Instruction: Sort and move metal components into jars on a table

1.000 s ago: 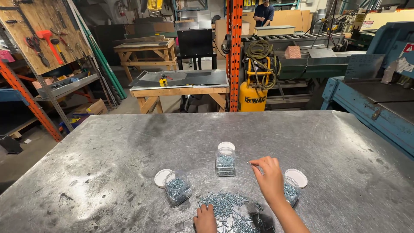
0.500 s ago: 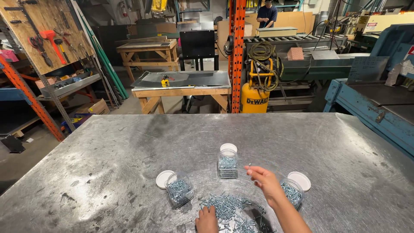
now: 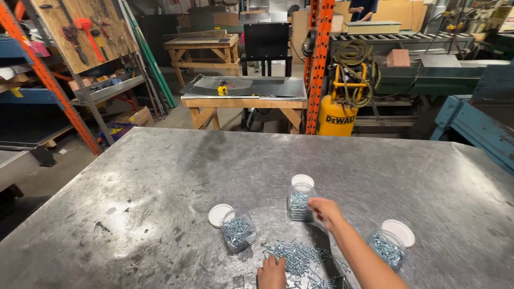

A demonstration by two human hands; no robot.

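Currently the right hand (image 3: 324,210) reaches to the middle clear plastic jar (image 3: 300,202), fingers pinched, contents not discernible; left hand (image 3: 272,272) rests loosely on the loose pile of silver screws (image 3: 300,256); three jars are partly filled, a sizeable pile remains unsorted on the steel table (image 3: 160,182).

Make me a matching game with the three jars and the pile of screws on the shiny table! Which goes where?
Things:
1. left clear plastic jar
2. middle clear plastic jar
3. right clear plastic jar
4. loose pile of silver screws

Places:
A. under the left hand
B. at the right hand fingertips
C. right of the right forearm
D. beside the left-most round white lid

Pairs: 1-D, 2-B, 3-C, 4-A
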